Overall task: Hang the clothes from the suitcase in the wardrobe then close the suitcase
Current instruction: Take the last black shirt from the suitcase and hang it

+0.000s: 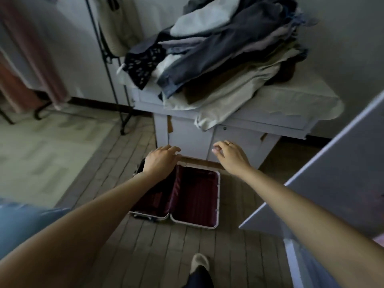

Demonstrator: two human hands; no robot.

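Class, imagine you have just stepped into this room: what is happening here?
A person stands over an open suitcase lying on the tiled floor; its dark red lining shows and no clothes are visible inside. Both bare arms reach forward, the left hand above the suitcase's far left edge and the right hand beyond its far right corner, each holding nothing. A heap of clothes sits on the white cabinet behind. An open white door stands at the right.

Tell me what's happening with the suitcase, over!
Left hand and right hand open, holding nothing, reaching out above the suitcase. Suitcase open on floor, looks empty. Clothes pile on the cabinet. Nothing blocking.
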